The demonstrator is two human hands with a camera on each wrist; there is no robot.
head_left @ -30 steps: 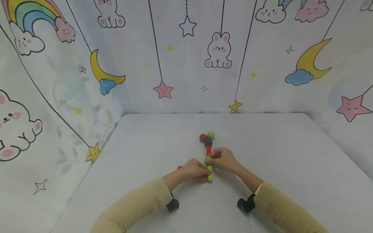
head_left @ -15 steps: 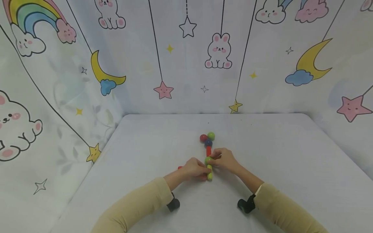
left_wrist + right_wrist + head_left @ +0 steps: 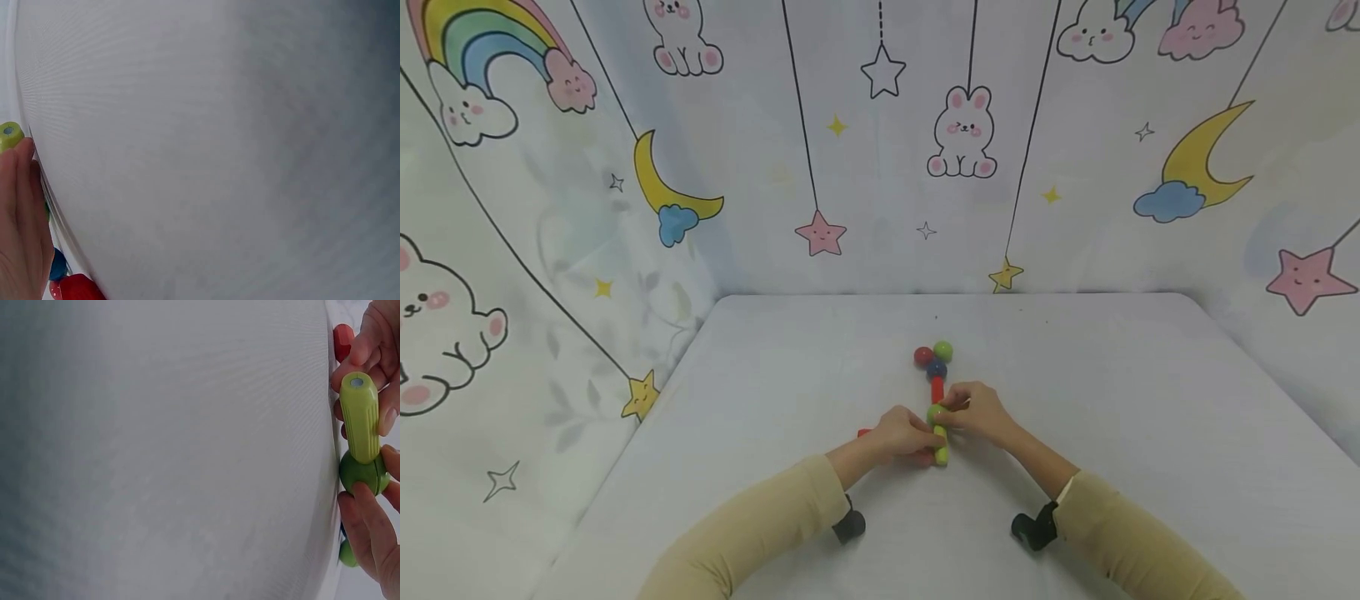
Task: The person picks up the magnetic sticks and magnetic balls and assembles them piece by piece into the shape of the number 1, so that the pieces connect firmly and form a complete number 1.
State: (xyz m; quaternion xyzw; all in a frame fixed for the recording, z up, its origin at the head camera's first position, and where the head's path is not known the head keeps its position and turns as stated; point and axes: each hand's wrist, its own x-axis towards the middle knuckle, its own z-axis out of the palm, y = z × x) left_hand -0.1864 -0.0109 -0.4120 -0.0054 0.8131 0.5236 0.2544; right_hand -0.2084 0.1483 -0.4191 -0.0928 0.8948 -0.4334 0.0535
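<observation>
Near the middle of the table my left hand (image 3: 898, 436) pinches a ribbed yellow-green rod (image 3: 942, 457) between thumb and fingers. Its near end shows a round metal disc in the right wrist view, and its far end meets a green ball (image 3: 352, 470). From the other side my right hand (image 3: 979, 410) holds that ball with its fingertips. Beyond the ball, in line, run a red rod (image 3: 937, 389) and a dark blue ball (image 3: 936, 369). A red ball (image 3: 923, 357) and another green ball (image 3: 943, 350) sit against the blue one.
A red piece (image 3: 342, 342) lies left of the line of parts, mostly hidden behind my left hand in the head view. The white-covered table (image 3: 790, 350) ends at a cartoon-printed cloth (image 3: 880, 183). Dark wrist cameras (image 3: 1033, 527) hang under both sleeves.
My left hand has shifted the yellow-green rod slightly away from me, so its end now meets the green ball. The right hand has stayed on the ball.
</observation>
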